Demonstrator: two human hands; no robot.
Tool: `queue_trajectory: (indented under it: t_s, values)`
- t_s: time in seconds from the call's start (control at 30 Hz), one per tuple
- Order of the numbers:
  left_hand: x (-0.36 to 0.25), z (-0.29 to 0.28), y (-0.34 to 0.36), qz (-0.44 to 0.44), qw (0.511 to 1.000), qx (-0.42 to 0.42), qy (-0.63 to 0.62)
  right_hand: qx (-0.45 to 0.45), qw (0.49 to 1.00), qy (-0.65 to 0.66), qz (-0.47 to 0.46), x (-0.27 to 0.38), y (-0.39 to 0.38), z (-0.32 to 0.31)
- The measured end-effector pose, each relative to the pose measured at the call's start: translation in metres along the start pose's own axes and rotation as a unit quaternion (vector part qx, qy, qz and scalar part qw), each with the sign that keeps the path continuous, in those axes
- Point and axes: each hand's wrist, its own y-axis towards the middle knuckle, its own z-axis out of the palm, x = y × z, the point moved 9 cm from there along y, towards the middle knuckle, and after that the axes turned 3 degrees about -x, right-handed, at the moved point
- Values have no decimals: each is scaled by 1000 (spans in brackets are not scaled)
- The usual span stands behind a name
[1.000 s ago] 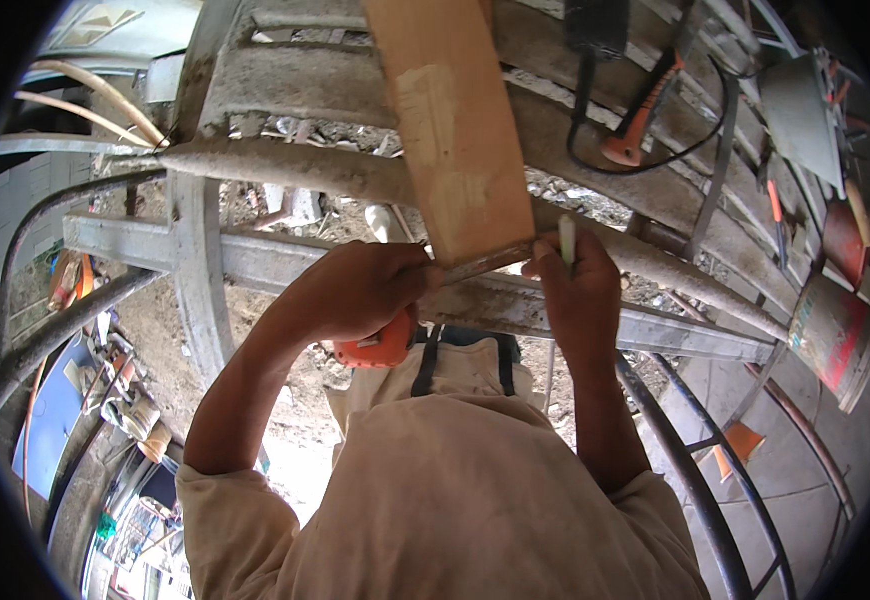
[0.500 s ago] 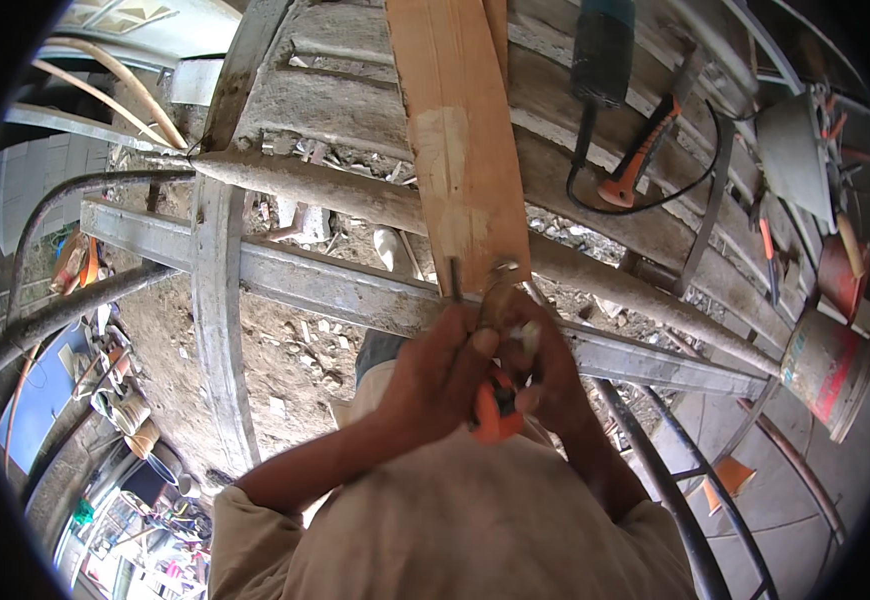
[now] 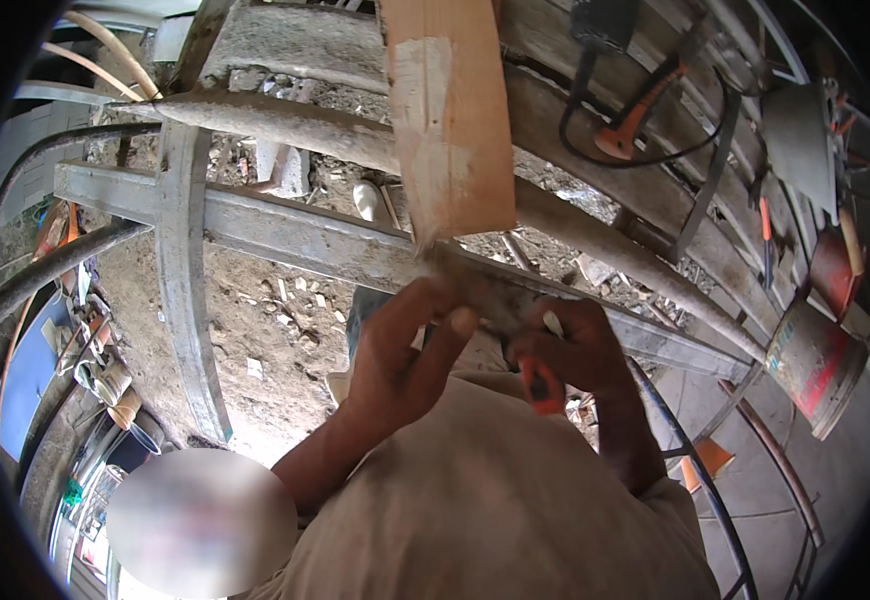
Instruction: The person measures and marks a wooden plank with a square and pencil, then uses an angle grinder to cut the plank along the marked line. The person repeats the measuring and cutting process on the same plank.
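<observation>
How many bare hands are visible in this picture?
2: the left hand, below the wooden board in the picture, and the right hand, farther right, holding a pale stick. The blurred oval may hide others.

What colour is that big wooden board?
The board is light brown with paler patches, seen in the head view.
</observation>
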Motion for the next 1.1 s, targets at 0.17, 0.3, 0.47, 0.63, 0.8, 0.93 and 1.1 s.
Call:
queue_trajectory:
  t_s: [0.17,0.3,0.47,0.63,0.8,0.93,1.1]
  values:
    - [14,29,9,-198,965,106,-136,-175,971,156,-53,4,4,49]
    - [34,-11,-5,-276,940,59,-189,-221,954,-4,-201,28,-11,28]
    - [17,-36,19,-202,927,281,145,-366,919,102,-108,17,-16,-32]
    - [14,-24,50,-185,855,363,321,-324,943,21,-77,27,18,-21]
    - [26,-22,64,-262,837,374,303,-377,926,10,-9,21,28,-19]
    - [35,-26,63,-306,829,390,258,-400,917,-5,1,14,35,-20]
    - [34,-45,69,-354,810,397,247,-392,918,50,18,8,43,-10]
